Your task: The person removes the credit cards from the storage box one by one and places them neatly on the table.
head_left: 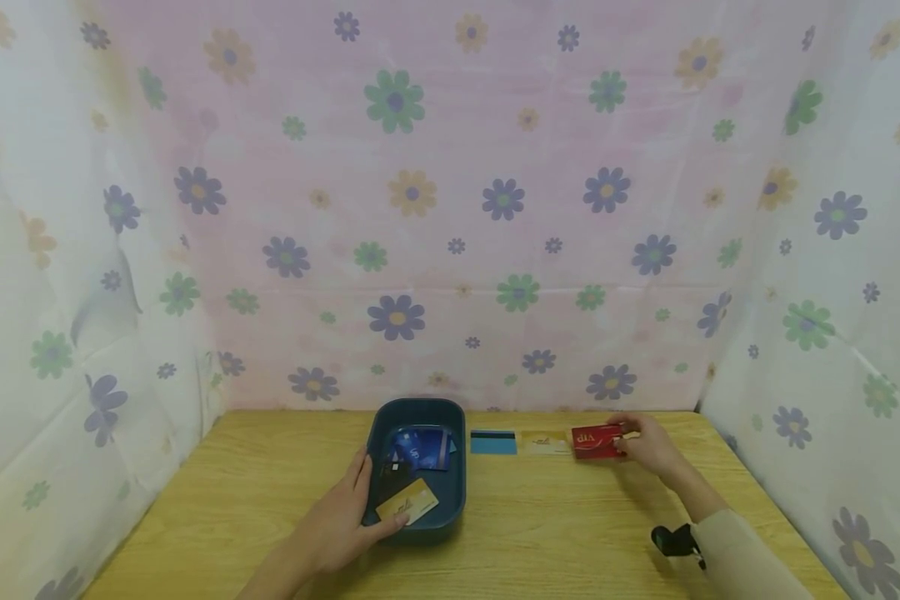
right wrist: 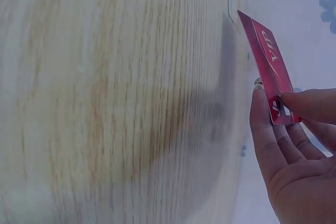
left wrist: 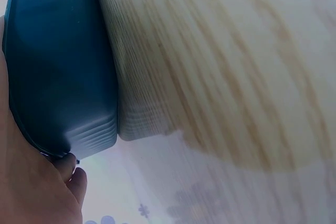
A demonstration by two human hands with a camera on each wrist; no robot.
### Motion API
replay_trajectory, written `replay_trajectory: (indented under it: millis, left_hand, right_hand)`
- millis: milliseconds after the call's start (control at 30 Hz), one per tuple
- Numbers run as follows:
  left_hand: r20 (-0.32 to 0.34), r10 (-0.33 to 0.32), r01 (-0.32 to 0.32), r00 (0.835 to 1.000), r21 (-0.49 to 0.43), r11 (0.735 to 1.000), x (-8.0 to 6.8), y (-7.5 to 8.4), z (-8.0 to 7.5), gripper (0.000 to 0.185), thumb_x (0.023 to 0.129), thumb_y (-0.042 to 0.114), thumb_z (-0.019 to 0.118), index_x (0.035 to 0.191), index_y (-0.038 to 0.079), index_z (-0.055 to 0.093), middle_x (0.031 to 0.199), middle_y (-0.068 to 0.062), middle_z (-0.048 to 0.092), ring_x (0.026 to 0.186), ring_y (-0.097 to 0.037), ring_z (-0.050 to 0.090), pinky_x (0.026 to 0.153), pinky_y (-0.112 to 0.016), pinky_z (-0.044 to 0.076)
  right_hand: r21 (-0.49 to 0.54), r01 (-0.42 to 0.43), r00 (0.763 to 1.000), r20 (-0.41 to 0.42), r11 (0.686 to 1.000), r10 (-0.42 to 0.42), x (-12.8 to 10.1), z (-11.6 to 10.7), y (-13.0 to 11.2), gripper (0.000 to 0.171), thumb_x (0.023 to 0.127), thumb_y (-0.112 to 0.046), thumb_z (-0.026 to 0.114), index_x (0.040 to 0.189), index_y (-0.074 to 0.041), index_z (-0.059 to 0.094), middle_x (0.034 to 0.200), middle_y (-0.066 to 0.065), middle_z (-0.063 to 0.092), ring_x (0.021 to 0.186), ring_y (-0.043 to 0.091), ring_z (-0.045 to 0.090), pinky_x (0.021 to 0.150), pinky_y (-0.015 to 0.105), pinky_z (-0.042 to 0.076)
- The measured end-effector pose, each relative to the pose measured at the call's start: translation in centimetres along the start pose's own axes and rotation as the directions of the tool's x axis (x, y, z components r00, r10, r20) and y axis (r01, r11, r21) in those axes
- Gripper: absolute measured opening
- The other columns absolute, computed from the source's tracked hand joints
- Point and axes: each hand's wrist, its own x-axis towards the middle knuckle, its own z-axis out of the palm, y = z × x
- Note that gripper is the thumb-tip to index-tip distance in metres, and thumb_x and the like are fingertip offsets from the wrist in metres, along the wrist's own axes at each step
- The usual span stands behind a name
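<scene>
My left hand (head_left: pixel 337 517) grips the left side of a dark teal plastic bin (head_left: pixel 458 492), fingers along the outer wall and thumb over the near rim beside a gold card (head_left: pixel 408 502). In the left wrist view the bin's side (left wrist: pixel 63 56) fills the upper left. Blue cards (head_left: pixel 429 450) and a dark card (head_left: pixel 394 479) also lie inside. My right hand (head_left: pixel 651 447) pinches a red VIP card (head_left: pixel 594 442) by its right end. The right wrist view shows that red card (right wrist: pixel 265 59) tilted, between the thumb and fingers.
Left of the red card, a gold card (head_left: pixel 546 442) and a blue card with a black stripe (head_left: pixel 493 442) lie in a row on the wooden table (head_left: pixel 555 525). Flower-patterned cloth (head_left: pixel 450 250) encloses the back and sides. A black device (head_left: pixel 673 542) is near the right sleeve.
</scene>
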Motion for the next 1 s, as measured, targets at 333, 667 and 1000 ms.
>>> replay_trajectory:
  millis: [333, 667, 1000]
  left_hand:
    - [-0.008, 0.002, -0.002, 1.000, 0.008, 1.000, 0.0, 0.0, 0.0, 0.119, 0.088, 0.081, 0.053, 0.162, -0.004, 0.014, 0.170, -0.022, 0.008, 0.147, -0.048, 0.033, 0.113, -0.061, 0.036]
    - [0.001, -0.001, 0.001, 1.000, 0.002, 1.000, 0.0, 0.0, 0.1, 0.119, 0.088, 0.081, 0.052, 0.162, -0.004, 0.014, 0.170, -0.022, 0.006, 0.147, -0.047, 0.033, 0.113, -0.061, 0.036]
    - [-0.005, -0.005, 0.005, 1.000, 0.007, 1.000, 0.0, 0.1, 0.0, 0.119, 0.088, 0.081, 0.052, 0.162, -0.004, 0.014, 0.170, -0.022, 0.007, 0.146, -0.048, 0.034, 0.113, -0.062, 0.036]
  right_hand:
    - [-0.136, -0.004, 0.999, -0.051, 0.991, -0.003, 0.9, 0.4, 0.9, 0.036, 0.090, 0.006, 0.066, 0.124, 0.015, 0.059, 0.115, 0.033, 0.062, 0.098, 0.035, 0.062, 0.073, 0.036, 0.056]
    - [-0.241, -0.032, 0.998, -0.062, 0.970, 0.018, 1.8, 0.7, 1.3, 0.044, 0.084, 0.002, 0.071, 0.124, 0.016, 0.059, 0.112, 0.032, 0.063, 0.090, 0.033, 0.062, 0.067, 0.035, 0.055]
    - [-0.327, 0.024, 0.999, -0.032, 0.945, -0.037, 2.7, 1.2, 2.1, 0.051, 0.085, -0.010, 0.076, 0.123, 0.018, 0.059, 0.116, 0.036, 0.062, 0.103, 0.047, 0.061, 0.086, 0.052, 0.053]
